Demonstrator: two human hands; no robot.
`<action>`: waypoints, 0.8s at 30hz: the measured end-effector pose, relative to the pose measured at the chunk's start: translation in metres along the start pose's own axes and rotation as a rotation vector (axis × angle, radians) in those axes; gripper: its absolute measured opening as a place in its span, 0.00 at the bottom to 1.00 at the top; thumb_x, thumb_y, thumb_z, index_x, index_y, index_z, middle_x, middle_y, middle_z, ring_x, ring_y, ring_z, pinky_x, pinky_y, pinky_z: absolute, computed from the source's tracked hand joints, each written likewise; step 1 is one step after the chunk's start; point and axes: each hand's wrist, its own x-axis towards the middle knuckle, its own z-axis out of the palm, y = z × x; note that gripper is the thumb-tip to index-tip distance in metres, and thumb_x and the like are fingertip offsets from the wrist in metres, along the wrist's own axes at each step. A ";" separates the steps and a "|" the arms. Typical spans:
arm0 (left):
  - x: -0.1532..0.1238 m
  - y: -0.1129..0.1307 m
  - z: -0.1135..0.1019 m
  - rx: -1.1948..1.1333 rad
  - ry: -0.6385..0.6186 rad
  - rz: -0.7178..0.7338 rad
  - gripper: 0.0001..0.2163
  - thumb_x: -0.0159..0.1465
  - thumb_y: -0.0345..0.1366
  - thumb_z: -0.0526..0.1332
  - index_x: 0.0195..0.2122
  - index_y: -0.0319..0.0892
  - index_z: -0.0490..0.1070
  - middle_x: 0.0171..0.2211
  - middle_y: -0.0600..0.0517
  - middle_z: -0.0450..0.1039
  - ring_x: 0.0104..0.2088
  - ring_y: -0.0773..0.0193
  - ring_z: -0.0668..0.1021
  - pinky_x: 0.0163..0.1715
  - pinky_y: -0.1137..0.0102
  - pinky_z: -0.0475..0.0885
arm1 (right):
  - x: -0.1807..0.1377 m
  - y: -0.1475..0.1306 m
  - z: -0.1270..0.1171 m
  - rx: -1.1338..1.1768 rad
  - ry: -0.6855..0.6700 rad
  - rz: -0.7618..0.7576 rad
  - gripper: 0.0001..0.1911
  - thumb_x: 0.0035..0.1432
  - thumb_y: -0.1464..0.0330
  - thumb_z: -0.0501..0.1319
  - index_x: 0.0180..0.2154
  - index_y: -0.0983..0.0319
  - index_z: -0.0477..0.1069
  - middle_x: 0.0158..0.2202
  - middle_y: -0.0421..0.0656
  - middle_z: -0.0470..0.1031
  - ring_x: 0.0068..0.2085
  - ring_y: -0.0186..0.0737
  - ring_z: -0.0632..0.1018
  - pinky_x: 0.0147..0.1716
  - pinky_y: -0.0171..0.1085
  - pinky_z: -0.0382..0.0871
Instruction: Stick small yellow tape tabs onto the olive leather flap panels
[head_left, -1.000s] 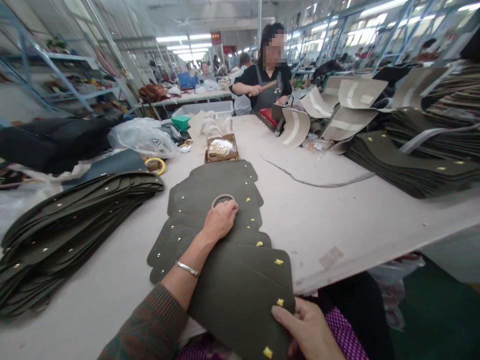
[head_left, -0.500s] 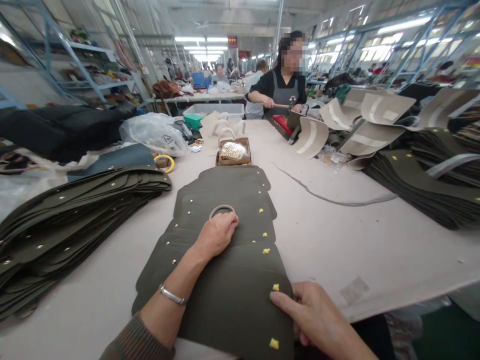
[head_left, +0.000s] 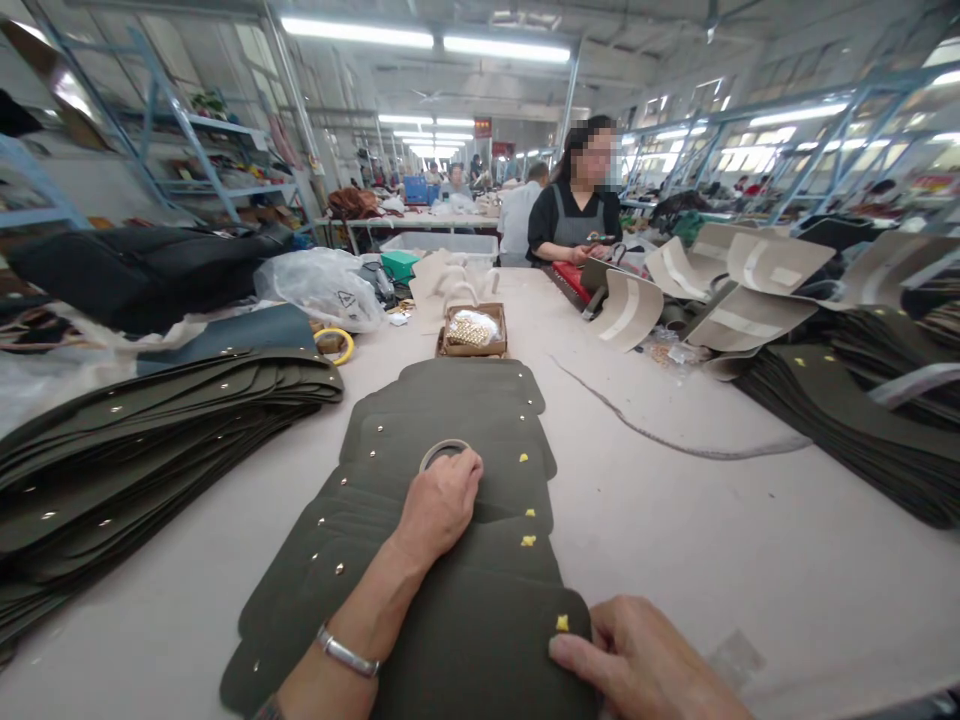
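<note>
A row of overlapping dark olive leather panels with small studs and yellow tabs lies on the table in front of me. My left hand rests on them with its fingers curled, against a metal ring; whether it grips the ring is unclear. My right hand lies at the lower edge on the nearest panel's right rim, thumb beside a yellow tab, fingers bent over the edge.
A tall stack of olive panels fills the left side and another stack the right. A small box of gold hardware stands beyond the row. A cord crosses the table. A person in black works at the far end.
The view has tilted up and moved forward. The nearest panel has slid toward the others under my right hand. My left hand stays on the ring. The far person lowered the hammer.
</note>
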 end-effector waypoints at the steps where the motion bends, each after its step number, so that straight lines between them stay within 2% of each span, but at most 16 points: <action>1: -0.001 0.000 0.001 -0.027 0.009 0.015 0.09 0.70 0.34 0.46 0.38 0.44 0.65 0.34 0.51 0.73 0.37 0.63 0.75 0.38 0.71 0.68 | 0.002 0.002 -0.006 -0.044 0.020 -0.003 0.24 0.52 0.52 0.60 0.15 0.62 0.65 0.14 0.40 0.66 0.20 0.34 0.65 0.20 0.34 0.46; 4: -0.002 -0.002 -0.004 -0.116 0.049 0.042 0.09 0.70 0.34 0.47 0.38 0.44 0.65 0.34 0.52 0.73 0.36 0.64 0.76 0.37 0.72 0.68 | 0.017 0.003 -0.026 -0.053 0.114 -0.053 0.23 0.53 0.51 0.59 0.17 0.61 0.68 0.17 0.41 0.70 0.22 0.37 0.69 0.21 0.34 0.51; 7: 0.000 -0.004 -0.022 -0.184 0.113 0.027 0.08 0.69 0.35 0.48 0.37 0.44 0.66 0.32 0.54 0.73 0.31 0.66 0.75 0.32 0.73 0.66 | 0.045 0.000 -0.036 0.127 0.258 -0.169 0.15 0.56 0.56 0.57 0.32 0.60 0.74 0.28 0.43 0.78 0.30 0.40 0.76 0.30 0.35 0.63; 10: 0.007 0.002 -0.045 -0.239 0.155 0.017 0.07 0.68 0.35 0.51 0.36 0.44 0.67 0.29 0.56 0.72 0.28 0.68 0.75 0.30 0.74 0.65 | 0.079 -0.004 -0.033 0.243 0.377 -0.238 0.16 0.55 0.60 0.57 0.44 0.60 0.70 0.36 0.43 0.78 0.35 0.41 0.78 0.36 0.37 0.67; 13: 0.020 0.015 -0.060 -0.332 0.237 -0.002 0.05 0.67 0.34 0.53 0.37 0.44 0.68 0.29 0.57 0.73 0.28 0.69 0.75 0.30 0.76 0.66 | 0.104 -0.007 -0.025 0.274 0.417 -0.244 0.17 0.53 0.63 0.58 0.46 0.59 0.67 0.31 0.40 0.77 0.31 0.40 0.77 0.33 0.36 0.67; 16: 0.036 0.025 -0.059 -0.459 0.338 -0.004 0.05 0.67 0.34 0.54 0.39 0.43 0.68 0.30 0.56 0.74 0.28 0.70 0.76 0.31 0.76 0.68 | 0.112 -0.011 -0.021 0.309 0.428 -0.222 0.16 0.52 0.66 0.58 0.44 0.60 0.66 0.25 0.36 0.74 0.27 0.38 0.75 0.28 0.35 0.65; 18: 0.043 0.027 -0.051 -0.540 0.392 -0.009 0.05 0.67 0.34 0.54 0.39 0.43 0.68 0.30 0.56 0.75 0.27 0.70 0.76 0.31 0.77 0.69 | 0.110 -0.012 -0.019 0.351 0.393 -0.209 0.15 0.50 0.68 0.58 0.42 0.60 0.65 0.21 0.34 0.71 0.24 0.36 0.74 0.25 0.33 0.63; 20: 0.047 0.024 -0.040 -0.610 0.411 -0.015 0.05 0.67 0.34 0.54 0.39 0.42 0.68 0.30 0.56 0.75 0.26 0.71 0.76 0.30 0.77 0.69 | 0.103 -0.011 -0.017 0.412 0.297 -0.204 0.15 0.48 0.71 0.58 0.42 0.61 0.65 0.19 0.32 0.69 0.22 0.34 0.72 0.22 0.31 0.61; 24: 0.042 0.013 -0.018 -0.677 0.342 -0.026 0.05 0.67 0.35 0.55 0.41 0.43 0.69 0.30 0.56 0.75 0.25 0.73 0.75 0.29 0.79 0.70 | 0.087 -0.005 -0.021 0.413 -0.056 -0.166 0.13 0.46 0.74 0.58 0.38 0.61 0.68 0.18 0.32 0.69 0.17 0.29 0.68 0.16 0.27 0.57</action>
